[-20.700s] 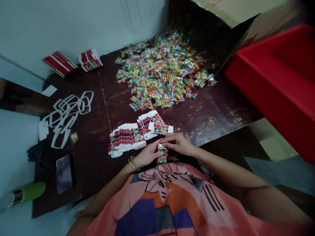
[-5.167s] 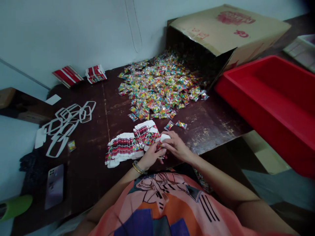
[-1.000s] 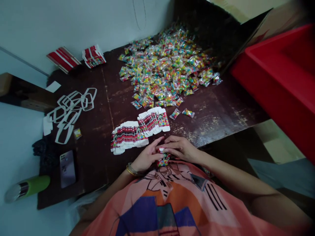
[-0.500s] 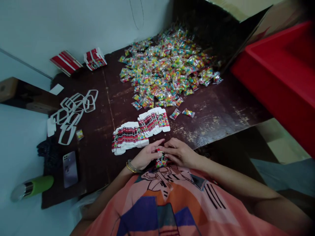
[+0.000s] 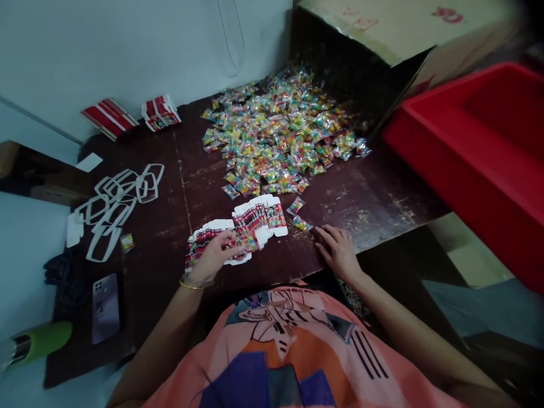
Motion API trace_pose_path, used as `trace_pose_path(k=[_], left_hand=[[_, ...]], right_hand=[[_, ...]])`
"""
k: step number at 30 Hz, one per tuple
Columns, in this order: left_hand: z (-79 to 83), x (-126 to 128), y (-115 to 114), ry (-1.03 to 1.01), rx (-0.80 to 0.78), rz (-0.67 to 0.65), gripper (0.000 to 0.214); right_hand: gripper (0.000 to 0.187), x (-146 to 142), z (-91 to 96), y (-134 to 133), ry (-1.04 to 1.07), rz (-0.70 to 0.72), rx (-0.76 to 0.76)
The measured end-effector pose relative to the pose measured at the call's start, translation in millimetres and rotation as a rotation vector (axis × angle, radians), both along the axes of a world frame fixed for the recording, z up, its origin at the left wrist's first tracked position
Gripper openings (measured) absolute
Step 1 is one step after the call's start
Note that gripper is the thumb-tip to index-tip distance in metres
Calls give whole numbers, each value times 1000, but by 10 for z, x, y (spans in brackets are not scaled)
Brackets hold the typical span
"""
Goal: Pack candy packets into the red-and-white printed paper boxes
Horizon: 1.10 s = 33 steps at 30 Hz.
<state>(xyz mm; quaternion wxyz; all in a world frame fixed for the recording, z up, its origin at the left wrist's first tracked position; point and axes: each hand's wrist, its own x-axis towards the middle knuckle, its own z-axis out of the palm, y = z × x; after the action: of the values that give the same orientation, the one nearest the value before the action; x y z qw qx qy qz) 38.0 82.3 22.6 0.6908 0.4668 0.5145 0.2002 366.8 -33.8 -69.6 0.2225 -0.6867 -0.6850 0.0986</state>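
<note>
My left hand (image 5: 215, 256) is closed on a small printed candy box (image 5: 245, 243), red with colourful dots, its white flap end pointing right. The box is over a fanned row of flat candy boxes (image 5: 255, 216), which my hand partly covers. My right hand (image 5: 342, 253) rests at the front of the table, fingers stretched out and apart, holding nothing. Its fingertips reach the end of a small clear packet of coloured candies (image 5: 301, 223); whether they touch it I cannot tell. Another candy packet (image 5: 296, 205) lies just beyond.
A big heap of candy packets (image 5: 272, 136) covers the back of the table (image 5: 165, 238). A red bin (image 5: 450, 141) and a cardboard box (image 5: 408, 28) stand right. Left are white paper bands (image 5: 114, 195), a phone (image 5: 106, 309) and a green bottle (image 5: 46, 343).
My hands were together at my front around a small box. They have parted: the left moved left onto the fanned boxes and holds a box, the right moved toward the loose packets.
</note>
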Motion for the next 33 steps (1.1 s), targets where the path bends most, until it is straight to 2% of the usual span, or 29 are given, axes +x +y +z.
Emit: trace_pose_path(k=[1,3,5,7,9,11,14,16,18,21,23,26,29,31,33], left_hand=[[-46,69,-19,-61,-45,109,31],[-147,251,-77,-199,-177,214,32],[-239,420,-135,-286,-261,254,33],[-306,509,-168,-305,-252,330,31],[-340,496,-171,-289,-226,406,29],[-348,414,-166,-281,-223,420,31],[-345,301,-195,-308,-233,340,38],[-351,303,-248,-323,-245,282,37],[-364,372,-320,-307,-235,222,31],[-373,524,-425,-214,-136,102,32],[-365,603,-479,-170,-78,-9,36],[-347,649,-530,-183,-55,-164,42],[-341,641,-556,-220,-95,-262,48],[-340,638,-566,-255,-155,-300,53],[-337,649,-571,-274,-190,-278,59]], right_hand=[[46,-76,24,4,28,-12,13],[51,-208,75,113,67,22,25],[49,-317,118,256,69,134,-3],[48,-402,152,309,54,285,-55],[55,-444,180,225,59,417,-102],[62,-432,199,47,99,525,-143],[47,-381,214,-210,226,627,-189],[35,-400,234,-276,373,589,-194],[28,-474,292,-225,565,427,-171],[20,-602,468,42,857,120,-103],[21,-641,614,275,938,45,-57],[16,-632,772,544,815,187,-67],[13,-634,794,625,669,384,-121],[15,-671,752,597,664,381,-103],[19,-734,696,536,706,278,-42]])
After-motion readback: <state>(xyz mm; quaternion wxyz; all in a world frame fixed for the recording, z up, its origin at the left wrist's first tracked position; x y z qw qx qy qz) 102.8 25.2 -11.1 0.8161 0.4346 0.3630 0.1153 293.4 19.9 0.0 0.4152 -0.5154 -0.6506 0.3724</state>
